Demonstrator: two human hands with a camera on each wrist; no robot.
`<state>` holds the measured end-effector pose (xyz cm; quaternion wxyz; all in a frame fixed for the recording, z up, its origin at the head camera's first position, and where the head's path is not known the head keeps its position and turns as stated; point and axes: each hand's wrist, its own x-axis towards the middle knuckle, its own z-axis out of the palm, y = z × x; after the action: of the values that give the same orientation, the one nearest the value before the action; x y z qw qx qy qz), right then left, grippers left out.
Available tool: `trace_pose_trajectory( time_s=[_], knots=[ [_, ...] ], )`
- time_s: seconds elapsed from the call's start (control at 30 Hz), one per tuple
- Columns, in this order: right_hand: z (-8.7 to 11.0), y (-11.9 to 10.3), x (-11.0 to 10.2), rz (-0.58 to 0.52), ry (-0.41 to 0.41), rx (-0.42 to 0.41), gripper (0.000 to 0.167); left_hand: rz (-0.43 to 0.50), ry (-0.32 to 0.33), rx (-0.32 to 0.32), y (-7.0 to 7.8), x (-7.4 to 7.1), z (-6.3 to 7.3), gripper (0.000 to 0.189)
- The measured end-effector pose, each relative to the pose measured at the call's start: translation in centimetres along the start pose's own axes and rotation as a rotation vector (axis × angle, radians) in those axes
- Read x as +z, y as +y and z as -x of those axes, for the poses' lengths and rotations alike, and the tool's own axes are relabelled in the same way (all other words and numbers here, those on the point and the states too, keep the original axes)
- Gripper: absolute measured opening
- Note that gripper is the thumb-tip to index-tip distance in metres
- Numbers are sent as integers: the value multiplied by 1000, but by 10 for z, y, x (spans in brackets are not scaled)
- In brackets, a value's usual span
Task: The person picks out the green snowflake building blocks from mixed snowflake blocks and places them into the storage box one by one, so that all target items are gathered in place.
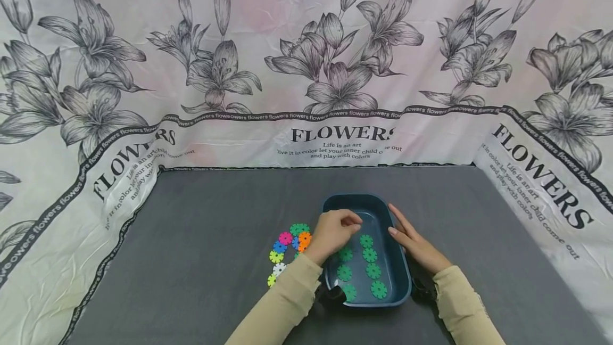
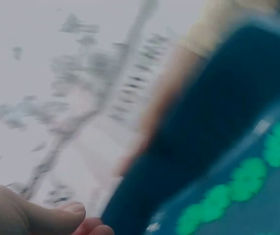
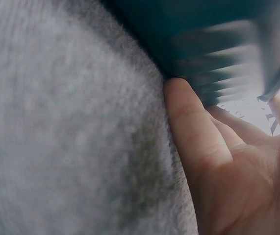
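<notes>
A dark blue plastic box (image 1: 406, 281) holds several green notched discs (image 1: 369, 255), laid in two rough columns. Above the box's left side is my left hand (image 1: 330, 233), thumb and fingertips drawn together; I cannot tell whether a disc is between them. In the left wrist view the thumb (image 2: 56, 218) meets the fingertips close to the box's blurred wall. My right hand (image 1: 419, 246) rests at the box's right side, thumb on the rim. Its fairly straight fingers (image 3: 193, 115) touch the outer wall in the right wrist view.
Multicoloured notched discs (image 1: 280, 247) lie on the grey tabletop (image 1: 206, 228) left of the box, partly covered by the left hand and forearm. A flower-printed cloth (image 1: 335, 142) borders the table at the back and sides.
</notes>
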<state>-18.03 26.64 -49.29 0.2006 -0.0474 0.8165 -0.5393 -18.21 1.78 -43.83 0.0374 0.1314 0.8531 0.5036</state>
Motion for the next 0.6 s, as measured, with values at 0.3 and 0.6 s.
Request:
trace_pose_trajectory(
  time_s=[0.3,0.6],
  knots=[
    [5,0,-3,10,6,-33,62,-63,165,-33,-43,-67,35,12],
    [3,2,0,19,2,-46,61,-258,173,-56,-84,-77,34,18]
  ],
)
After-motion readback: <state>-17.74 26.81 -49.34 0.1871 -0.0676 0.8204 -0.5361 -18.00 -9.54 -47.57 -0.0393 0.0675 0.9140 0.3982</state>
